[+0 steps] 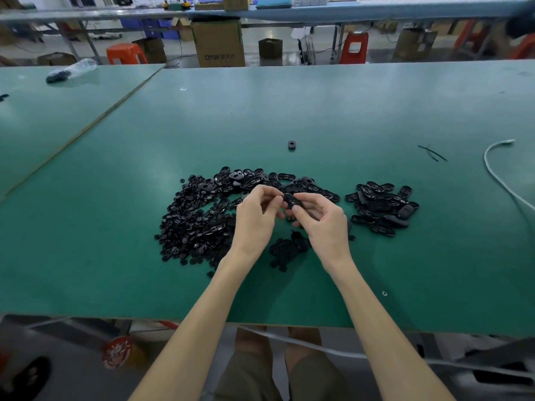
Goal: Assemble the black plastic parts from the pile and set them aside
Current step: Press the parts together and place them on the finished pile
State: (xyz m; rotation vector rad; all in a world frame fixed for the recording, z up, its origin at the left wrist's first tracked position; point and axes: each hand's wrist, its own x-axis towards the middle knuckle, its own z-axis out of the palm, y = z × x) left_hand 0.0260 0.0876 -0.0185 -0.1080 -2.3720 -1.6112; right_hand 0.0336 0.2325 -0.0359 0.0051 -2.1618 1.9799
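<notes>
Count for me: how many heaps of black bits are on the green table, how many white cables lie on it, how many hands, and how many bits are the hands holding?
Heaps of black parts: 3 (big heap, small heap by the wrists, right heap)
Cables: 1 (white cable)
Hands: 2 (left hand, right hand)
Parts in the hands: 1 (held part, pinched by both)
Total: 7

hands (pixel 254 221) (pixel 327 224) – 2 | piles (pixel 197 215) (pixel 382 208) (pixel 286 250) – 3 | held part (pixel 293 201) – 1 | lone part (pixel 291 145) – 1 | cable (pixel 492 169) – 1

Dim even light, soft blur, warped edges
</notes>
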